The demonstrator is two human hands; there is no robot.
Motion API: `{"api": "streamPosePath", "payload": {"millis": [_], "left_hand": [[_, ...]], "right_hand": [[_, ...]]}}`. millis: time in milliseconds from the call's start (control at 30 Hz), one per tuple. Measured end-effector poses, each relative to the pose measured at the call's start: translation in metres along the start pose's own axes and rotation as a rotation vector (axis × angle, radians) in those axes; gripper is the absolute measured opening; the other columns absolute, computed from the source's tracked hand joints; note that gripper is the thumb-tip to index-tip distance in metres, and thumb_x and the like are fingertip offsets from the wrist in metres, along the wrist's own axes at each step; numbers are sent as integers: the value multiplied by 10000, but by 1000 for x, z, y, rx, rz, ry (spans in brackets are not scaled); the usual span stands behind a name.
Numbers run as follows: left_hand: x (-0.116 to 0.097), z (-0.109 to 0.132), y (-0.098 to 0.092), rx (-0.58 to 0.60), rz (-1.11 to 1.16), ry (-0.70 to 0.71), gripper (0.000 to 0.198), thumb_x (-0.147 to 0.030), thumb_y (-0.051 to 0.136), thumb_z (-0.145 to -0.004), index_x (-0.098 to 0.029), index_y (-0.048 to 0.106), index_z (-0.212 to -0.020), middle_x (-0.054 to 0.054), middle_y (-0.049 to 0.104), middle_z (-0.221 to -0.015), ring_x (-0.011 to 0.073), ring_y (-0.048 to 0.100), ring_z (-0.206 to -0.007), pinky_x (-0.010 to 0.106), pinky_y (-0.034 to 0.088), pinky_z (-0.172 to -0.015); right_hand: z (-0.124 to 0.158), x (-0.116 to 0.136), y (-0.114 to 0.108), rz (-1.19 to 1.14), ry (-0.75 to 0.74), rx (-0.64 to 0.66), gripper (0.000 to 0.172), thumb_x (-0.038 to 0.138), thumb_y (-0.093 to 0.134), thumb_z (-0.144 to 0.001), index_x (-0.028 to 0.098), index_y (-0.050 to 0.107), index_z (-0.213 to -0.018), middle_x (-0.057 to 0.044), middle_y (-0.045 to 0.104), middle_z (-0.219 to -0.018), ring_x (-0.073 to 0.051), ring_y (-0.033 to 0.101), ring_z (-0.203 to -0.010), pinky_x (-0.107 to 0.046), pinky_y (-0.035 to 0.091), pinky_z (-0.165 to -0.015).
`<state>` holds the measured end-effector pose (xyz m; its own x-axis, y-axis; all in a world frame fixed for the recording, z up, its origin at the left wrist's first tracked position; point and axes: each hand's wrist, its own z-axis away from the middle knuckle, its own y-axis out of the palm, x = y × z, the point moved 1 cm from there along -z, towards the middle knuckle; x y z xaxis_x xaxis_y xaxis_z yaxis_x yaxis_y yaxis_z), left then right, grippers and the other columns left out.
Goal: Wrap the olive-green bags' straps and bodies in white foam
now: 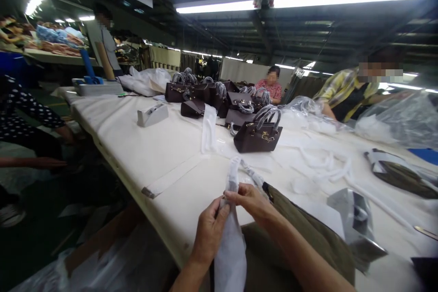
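Observation:
My left hand (211,228) pinches a strap wrapped in white foam sheet (232,255) near the table's front edge. Beside it, my right hand (251,200) is closed on the same wrapped strap, thumb and fingers meeting those of the left. The wrapping runs from above my hands down toward my body. Under my right forearm lies an olive-green bag (308,219), with a plastic-covered handle (252,172) at its far end. What exactly my fingertips pinch is too small to make out.
Dark brown handbags (258,137) stand grouped mid-table. A tape dispenser (152,115) sits left, another metallic dispenser (354,219) right. White foam strips (321,159) and another olive bag (400,171) lie rightward. Co-workers stand around; a person in a yellow plaid shirt (342,91) handles clear plastic.

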<state>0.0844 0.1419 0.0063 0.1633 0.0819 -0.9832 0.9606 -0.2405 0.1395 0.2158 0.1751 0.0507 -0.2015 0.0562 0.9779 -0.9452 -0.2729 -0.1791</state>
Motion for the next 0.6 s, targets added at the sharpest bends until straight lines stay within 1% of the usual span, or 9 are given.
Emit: {"api": "streamPosePath", "payload": {"millis": [67,167,233,300,367,433,533,600], "left_hand": [[7,0,0,-45,13,-26,327,-364,500,-832,-165,569,-1082,51,634,-1012,198,560,-912,274,420,-821],[17,0,0,-121,122,-57,306,-355,550,-805,-156,549,-1037,74,630,-1027,208,564,-958,296,418,-853],[21,-2,1,-156,204,-97,313,-361,588,-777,-157,531,-1008,82,643,-998,215,584,-938,315,434,-841],[21,-2,2,-164,229,-139,335,-375,610,-757,-161,535,-1003,83,649,-995,221,594,-933,324,445,-833],[18,-1,4,-180,180,-182,351,-394,610,-751,-167,565,-1016,79,640,-1037,227,572,-993,319,430,-871],[13,2,6,-191,109,-260,373,-428,586,-758,-178,590,-1034,66,633,-1068,229,545,-1045,303,415,-898],[9,6,7,-192,28,-414,434,-492,554,-751,-193,593,-1064,47,655,-1021,242,572,-1002,300,458,-833],[8,4,6,-239,-37,-448,457,-499,563,-729,-199,593,-1072,36,662,-1009,250,584,-979,299,478,-796]], "right_hand": [[-3,-10,9,-23,-48,-52,320,445,596,-719,130,623,-771,-20,596,-705,-144,520,-686,-261,411,-661],[-2,-20,17,13,-75,-151,246,392,598,-717,152,551,-689,30,494,-611,-102,426,-586,-219,348,-547],[-1,-23,18,59,-84,-230,247,354,616,-696,168,476,-614,58,393,-553,-84,345,-540,-207,282,-491],[0,-23,18,100,-100,-312,277,316,628,-679,177,418,-563,67,338,-532,-80,306,-534,-208,253,-483],[0,-23,19,98,-103,-383,271,281,626,-674,177,408,-552,65,339,-533,-82,309,-543,-210,258,-494],[1,-21,20,57,-93,-431,241,253,623,-670,175,423,-559,64,353,-541,-81,314,-546,-208,263,-499],[2,-19,20,-18,-76,-430,220,240,634,-651,171,444,-563,66,364,-541,-74,316,-534,-203,262,-488],[2,-20,15,-25,-78,-418,252,270,642,-651,167,439,-543,64,368,-539,-70,322,-533,-198,266,-490]]}}
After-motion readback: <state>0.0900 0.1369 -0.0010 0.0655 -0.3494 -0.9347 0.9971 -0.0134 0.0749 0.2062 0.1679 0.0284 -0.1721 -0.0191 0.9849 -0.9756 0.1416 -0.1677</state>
